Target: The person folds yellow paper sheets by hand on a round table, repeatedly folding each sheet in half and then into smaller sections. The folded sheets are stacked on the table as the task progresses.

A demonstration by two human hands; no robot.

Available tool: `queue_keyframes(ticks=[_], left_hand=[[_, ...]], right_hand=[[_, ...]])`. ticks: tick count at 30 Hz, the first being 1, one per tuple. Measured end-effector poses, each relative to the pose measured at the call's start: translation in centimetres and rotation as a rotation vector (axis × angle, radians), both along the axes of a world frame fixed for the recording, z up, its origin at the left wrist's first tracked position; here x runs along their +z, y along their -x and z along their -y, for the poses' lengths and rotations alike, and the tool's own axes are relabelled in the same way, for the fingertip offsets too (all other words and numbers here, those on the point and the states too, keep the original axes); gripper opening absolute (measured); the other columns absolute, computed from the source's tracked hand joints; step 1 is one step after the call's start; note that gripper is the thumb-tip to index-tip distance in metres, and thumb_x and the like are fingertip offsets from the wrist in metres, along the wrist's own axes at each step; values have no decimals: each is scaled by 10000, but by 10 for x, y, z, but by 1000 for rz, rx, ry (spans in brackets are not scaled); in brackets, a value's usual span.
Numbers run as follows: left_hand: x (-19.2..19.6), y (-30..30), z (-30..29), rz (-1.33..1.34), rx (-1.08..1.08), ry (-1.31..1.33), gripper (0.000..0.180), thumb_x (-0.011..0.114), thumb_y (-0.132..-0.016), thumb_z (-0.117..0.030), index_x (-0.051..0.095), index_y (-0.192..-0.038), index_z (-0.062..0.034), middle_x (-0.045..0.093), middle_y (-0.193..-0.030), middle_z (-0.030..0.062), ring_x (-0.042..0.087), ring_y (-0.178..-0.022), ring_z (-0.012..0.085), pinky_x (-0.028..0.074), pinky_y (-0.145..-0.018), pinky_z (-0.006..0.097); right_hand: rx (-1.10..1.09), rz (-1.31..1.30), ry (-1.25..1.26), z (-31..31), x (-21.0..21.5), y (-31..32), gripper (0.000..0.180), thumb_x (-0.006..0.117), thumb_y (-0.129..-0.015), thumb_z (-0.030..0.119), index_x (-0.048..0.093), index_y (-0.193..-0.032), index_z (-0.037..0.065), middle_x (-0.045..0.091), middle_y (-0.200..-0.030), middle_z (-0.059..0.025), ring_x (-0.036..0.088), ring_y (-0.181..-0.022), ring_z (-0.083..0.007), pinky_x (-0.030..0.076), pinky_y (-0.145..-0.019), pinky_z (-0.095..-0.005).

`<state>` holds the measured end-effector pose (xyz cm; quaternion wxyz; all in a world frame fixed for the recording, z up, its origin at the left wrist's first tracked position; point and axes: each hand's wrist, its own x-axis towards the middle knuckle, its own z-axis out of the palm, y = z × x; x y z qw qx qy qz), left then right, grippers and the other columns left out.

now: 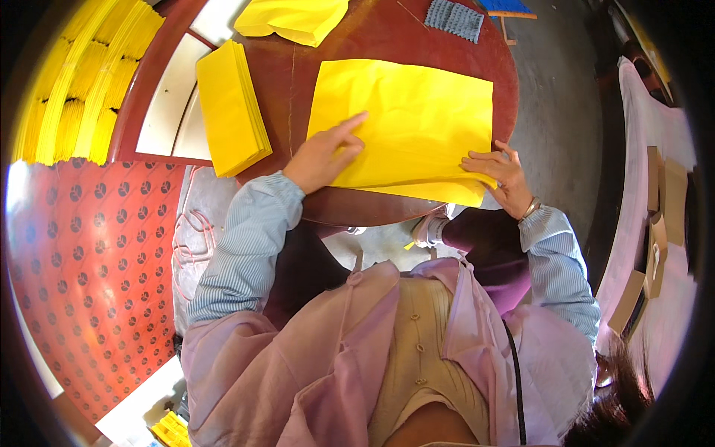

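Observation:
A large yellow sheet point(410, 112) of paper or thin cloth lies on the round red-brown table point(350, 207) in front of me. My left hand point(328, 153) rests on its left part, index finger stretched out across the surface. At the near right corner, my right hand point(503, 175) has its thumb and fingers on the sheet's edge, and the near edge there is slightly raised and folded. A bracelet circles my right wrist. To the left of the sheet lies a thick stack of folded yellow pieces point(232, 112).
Another yellow piece point(294, 18) lies at the table's far left. A grey bumpy cloth or pad point(454, 20) sits at the far right. Tall bundles of yellow sheets point(82, 82) stand at the far left. Open cardboard boxes point(655, 253) rest on a pale cover at the right.

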<state>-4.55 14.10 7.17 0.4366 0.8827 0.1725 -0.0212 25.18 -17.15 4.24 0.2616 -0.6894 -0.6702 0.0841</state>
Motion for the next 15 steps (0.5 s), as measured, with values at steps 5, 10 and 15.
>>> queue_keyframes(ticks=[5,10,15], left_hand=[[-17,15,-49,132,213,37,603,449,-1094,-478,455,-1528,-60,614,-1446,190,627,-1299,337,423,-1156,389],[-26,16,-65,131,394,361,745,679,-1007,-433,379,-1543,-12,658,-1369,202,671,-1233,315,491,-1099,384],[-27,9,-59,79,549,351,904,881,-861,-266,350,-1538,12,749,-1218,186,747,-1062,267,575,-955,344]], right_hand=[[-298,-316,91,-4,-11,-15,250,681,-1028,236,782,-1185,70,780,-1086,-113,683,-986,-267,476,-968,-419],[-392,-727,167,-14,-8,-20,372,648,-1065,322,763,-1114,-28,782,-907,-109,734,-781,-178,568,-720,-314],[-527,-710,228,-26,4,-14,380,679,-1043,342,743,-1137,-20,782,-904,-100,751,-791,-177,588,-734,-306]])
